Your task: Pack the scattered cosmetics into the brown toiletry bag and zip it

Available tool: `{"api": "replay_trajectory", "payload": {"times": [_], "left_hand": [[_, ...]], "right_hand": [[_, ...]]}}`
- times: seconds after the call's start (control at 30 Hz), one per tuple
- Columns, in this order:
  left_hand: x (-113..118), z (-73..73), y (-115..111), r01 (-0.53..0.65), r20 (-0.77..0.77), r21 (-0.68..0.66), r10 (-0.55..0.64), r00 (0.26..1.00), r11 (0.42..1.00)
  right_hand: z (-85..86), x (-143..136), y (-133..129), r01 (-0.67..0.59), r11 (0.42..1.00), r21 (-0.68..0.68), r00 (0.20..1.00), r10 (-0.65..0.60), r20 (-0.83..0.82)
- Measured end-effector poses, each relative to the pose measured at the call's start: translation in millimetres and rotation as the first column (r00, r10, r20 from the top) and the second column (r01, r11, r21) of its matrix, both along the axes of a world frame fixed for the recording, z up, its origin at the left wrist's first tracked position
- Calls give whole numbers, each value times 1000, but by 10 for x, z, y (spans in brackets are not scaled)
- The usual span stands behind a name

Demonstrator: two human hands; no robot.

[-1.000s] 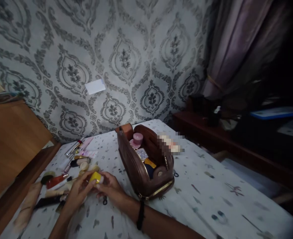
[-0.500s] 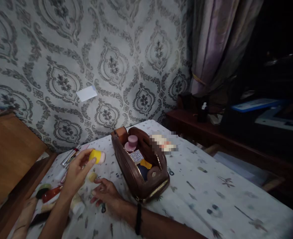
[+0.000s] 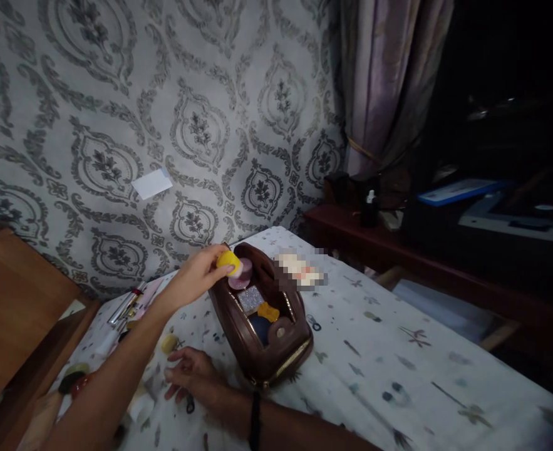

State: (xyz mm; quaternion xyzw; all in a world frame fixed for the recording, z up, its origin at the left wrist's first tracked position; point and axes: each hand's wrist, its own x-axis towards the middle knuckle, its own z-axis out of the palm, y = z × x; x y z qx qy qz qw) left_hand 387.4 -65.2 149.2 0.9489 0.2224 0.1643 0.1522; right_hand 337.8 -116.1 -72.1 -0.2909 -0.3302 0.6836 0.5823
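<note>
My left hand [image 3: 203,272] is closed on a small jar with a yellow lid [image 3: 229,264], above the far left end of an open brown bag [image 3: 238,329]. Inside the bag are a pink container [image 3: 240,283], a glittery square item [image 3: 250,300], an orange-yellow item [image 3: 268,312] and something dark blue [image 3: 260,327]. My right hand [image 3: 191,374] rests low beside the bag's left side, fingers apart and curved, holding nothing. Just beyond its fingertips a small yellowish round item [image 3: 168,342] lies on the patterned cloth [image 3: 351,376].
Several cosmetics lie at the left, among them slim tubes [image 3: 126,305], a green-lidded jar [image 3: 73,378] and a white container [image 3: 141,406], partly behind my left forearm. A pixelated packet [image 3: 300,269] lies right of the bag. A wooden board [image 3: 20,307] stands far left.
My left hand has moved right with the yellow-lidded jar, from over the cloth to above the bag. My right hand has stayed nearly in place. The view has shifted slightly.
</note>
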Motion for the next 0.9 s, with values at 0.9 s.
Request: {"api": "replay_trajectory", "payload": {"times": [0.9], "left_hand": [[617, -118, 254, 83, -614, 178, 45, 788, 981]], "right_hand": [[99, 43, -37, -25, 999, -31, 1000, 25, 7]]}}
